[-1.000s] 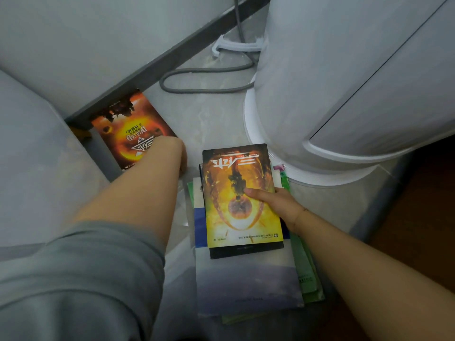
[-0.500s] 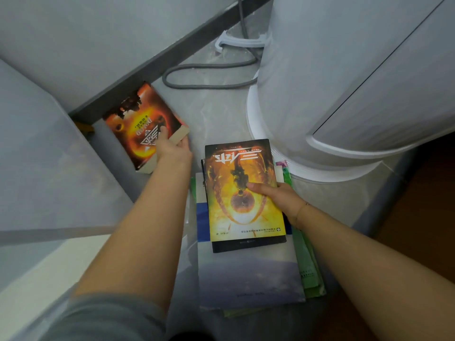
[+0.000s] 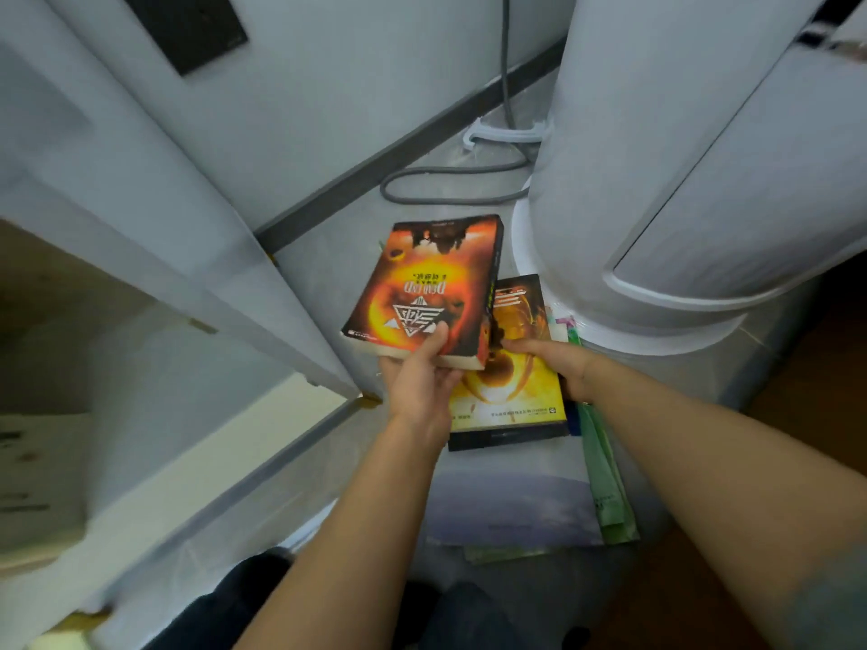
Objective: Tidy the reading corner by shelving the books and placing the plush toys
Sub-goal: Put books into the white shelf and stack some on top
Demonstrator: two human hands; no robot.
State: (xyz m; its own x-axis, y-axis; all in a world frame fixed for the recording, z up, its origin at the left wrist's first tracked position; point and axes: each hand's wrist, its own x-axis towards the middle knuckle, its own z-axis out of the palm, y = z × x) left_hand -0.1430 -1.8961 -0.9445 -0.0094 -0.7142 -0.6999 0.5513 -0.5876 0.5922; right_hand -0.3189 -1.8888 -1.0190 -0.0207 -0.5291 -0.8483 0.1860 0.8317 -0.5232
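Orange-red paperback (image 3: 422, 288) is up off the floor, held by the left hand (image 3: 420, 382), thumb lying across the front cover near its bottom edge and the other fingers tucked underneath. The cover faces up and the title reads upside down from this angle, and the book tilts a bit so its far edge sits higher. The right hand (image 3: 558, 368) is curled round the right edge of a yellow book (image 3: 511, 382), thumb on the cover, the rest of the fingers hidden under the side. That yellow one lies on top of a pile of books (image 3: 516, 504) on the floor, at the pile's far end, and the orange one overlaps its top left corner from above. Under it there's a big pale cover with a bluish sky look, and green thin booklets (image 3: 610, 490) poking out along the pile's right edge.

Further out, a big white round appliance (image 3: 657, 157) stands just beside the pile on the right, its base nearly touching the books. A grey cable (image 3: 450, 185) loops on the floor behind, along the dark skirting of the wall. On the left is a white shelf unit (image 3: 187, 236) with an open compartment, can't really tell what's in there, too blurry
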